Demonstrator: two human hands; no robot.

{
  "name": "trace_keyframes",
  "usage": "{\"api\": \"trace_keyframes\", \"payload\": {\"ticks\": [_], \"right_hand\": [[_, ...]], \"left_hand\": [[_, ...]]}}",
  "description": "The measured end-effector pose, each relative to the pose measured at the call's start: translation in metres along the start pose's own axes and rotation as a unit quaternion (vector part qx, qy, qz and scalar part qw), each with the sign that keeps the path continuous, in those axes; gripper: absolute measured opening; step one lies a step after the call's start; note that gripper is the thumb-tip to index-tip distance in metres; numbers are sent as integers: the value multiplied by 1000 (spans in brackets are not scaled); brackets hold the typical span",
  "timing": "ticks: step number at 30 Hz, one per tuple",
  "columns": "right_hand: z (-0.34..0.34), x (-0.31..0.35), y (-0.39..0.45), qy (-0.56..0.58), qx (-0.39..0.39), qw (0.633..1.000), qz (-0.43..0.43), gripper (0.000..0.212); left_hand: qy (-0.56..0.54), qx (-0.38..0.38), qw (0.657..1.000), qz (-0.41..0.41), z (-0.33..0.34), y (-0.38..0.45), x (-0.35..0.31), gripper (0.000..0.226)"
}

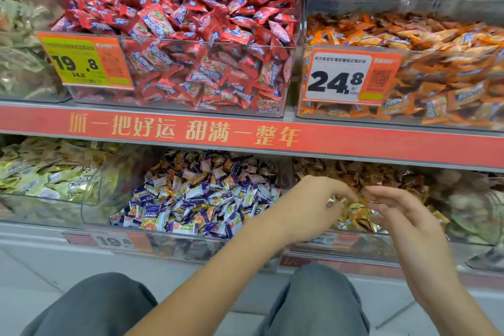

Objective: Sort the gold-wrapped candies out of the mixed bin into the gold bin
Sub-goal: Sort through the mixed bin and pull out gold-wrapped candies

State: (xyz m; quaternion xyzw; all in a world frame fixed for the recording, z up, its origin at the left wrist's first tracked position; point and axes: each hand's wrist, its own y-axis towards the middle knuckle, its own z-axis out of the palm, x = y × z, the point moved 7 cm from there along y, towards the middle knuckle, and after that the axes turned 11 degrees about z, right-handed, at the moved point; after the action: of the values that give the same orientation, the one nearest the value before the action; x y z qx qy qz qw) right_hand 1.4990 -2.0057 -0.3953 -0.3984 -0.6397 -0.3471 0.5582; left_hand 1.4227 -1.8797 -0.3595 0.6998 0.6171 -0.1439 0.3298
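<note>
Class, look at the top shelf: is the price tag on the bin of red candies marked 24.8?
No. The tag on the red candy bin reads 19.8 in large figures; the orange bin's tag shows 24.8.

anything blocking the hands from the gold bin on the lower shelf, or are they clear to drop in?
Nothing visible blocks them. The left hand and right hand are both already over the gold bin, fingers down among the gold-wrapped candies. The red shelf strip sits above and behind them, not in the way.

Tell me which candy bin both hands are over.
The lower-shelf gold/orange candy bin, right of the purple-and-white mixed bin. Left hand and right hand hover there; the upper-shelf bins are untouched.
</note>
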Motion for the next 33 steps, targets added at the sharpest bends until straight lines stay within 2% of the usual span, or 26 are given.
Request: {"api": "trace_keyframes", "payload": {"ticks": [2, 4, 7, 10, 12, 14, 16, 17, 20, 23, 26, 28, 30, 33], "right_hand": [[29, 22, -10, -38, 26, 998, -51, 36], [75, 37, -19, -97, 106, 986, -85, 35], [157, 53, -30, -213, 224, 939, -149, 31], [239, 57, -12, -331, 254, 881, -222, 30], [292, 48, 16, -423, 249, 839, -236, 31], [331, 31, 39, -514, 263, 788, -213, 32], [352, 12, 52, -584, 290, 735, -187, 40], [358, 6, 57, -598, 302, 719, -184, 44], [363, 1, 65, -577, 320, 729, -182, 45], [362, -3, 70, -545, 330, 752, -168, 31], [357, -4, 70, -519, 334, 770, -161, 17], [353, 4, 67, -476, 334, 800, -146, 13], [346, 13, 60, -417, 327, 839, -119, 13], [336, 24, 41, -354, 331, 867, -119, 21]], "left_hand": [[20, -28, 999, 39, -19, -39, 3, 30], [51, -85, 995, 8, -43, -81, 28, 31], [109, -171, 974, -103, -82, -133, 74, 32], [156, -210, 936, -236, -122, -169, 125, 34], [168, -192, 928, -272, -142, -176, 156, 30], [157, -129, 940, -274, -147, -174, 183, 18], [110, -39, 950, -288, -139, -171, 211, 30], [79, 3, 951, -298, -133, -171, 222, 38], [66, 78, 951, -293, -124, -173, 243, 52], [83, 106, 956, -261, -121, -170, 250, 53], [53, 70, 966, -242, -124, -167, 249, 45], [35, 44, 967, -250, -128, -168, 249, 36], [10, 12, 964, -266, -132, -172, 247, 24], [10, -61, 950, -307, -141, -186, 235, 29]]}}
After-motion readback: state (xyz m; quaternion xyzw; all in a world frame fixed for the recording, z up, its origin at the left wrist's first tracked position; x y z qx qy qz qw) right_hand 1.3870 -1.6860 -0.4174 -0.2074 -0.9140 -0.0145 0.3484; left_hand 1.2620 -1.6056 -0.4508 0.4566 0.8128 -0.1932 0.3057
